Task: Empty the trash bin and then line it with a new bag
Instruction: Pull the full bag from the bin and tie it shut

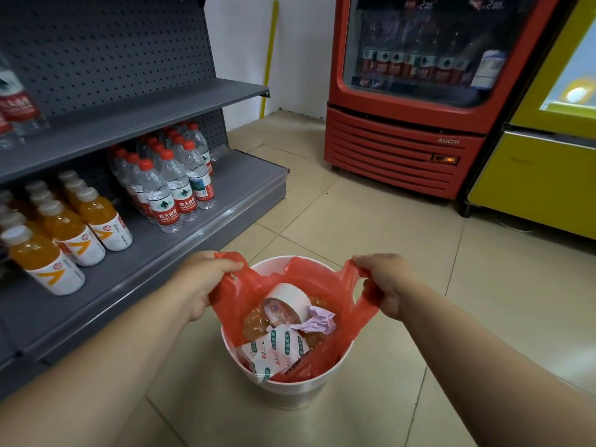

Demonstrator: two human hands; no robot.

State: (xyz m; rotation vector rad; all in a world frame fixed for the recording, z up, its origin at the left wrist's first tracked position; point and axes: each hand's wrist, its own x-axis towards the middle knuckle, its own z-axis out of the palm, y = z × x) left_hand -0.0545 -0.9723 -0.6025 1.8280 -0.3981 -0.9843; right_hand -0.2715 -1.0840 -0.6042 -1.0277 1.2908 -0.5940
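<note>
A white round trash bin [300,390] stands on the tiled floor in front of me. A red plastic bag [350,312] lines it and holds trash: a white paper cup [292,296], crumpled lilac paper [317,319] and printed white wrappers [277,350]. My left hand [203,282] is shut on the bag's left handle, pulled up above the rim. My right hand [388,282] is shut on the bag's right handle, stretched out to the right of the bin.
A grey shop shelf [200,230] runs along the left with water bottles [175,185] and orange drink bottles [72,230]. A red drinks cooler [406,150] and a yellow cabinet [535,185] stand behind. A yellow pole [270,56] leans in the far corner.
</note>
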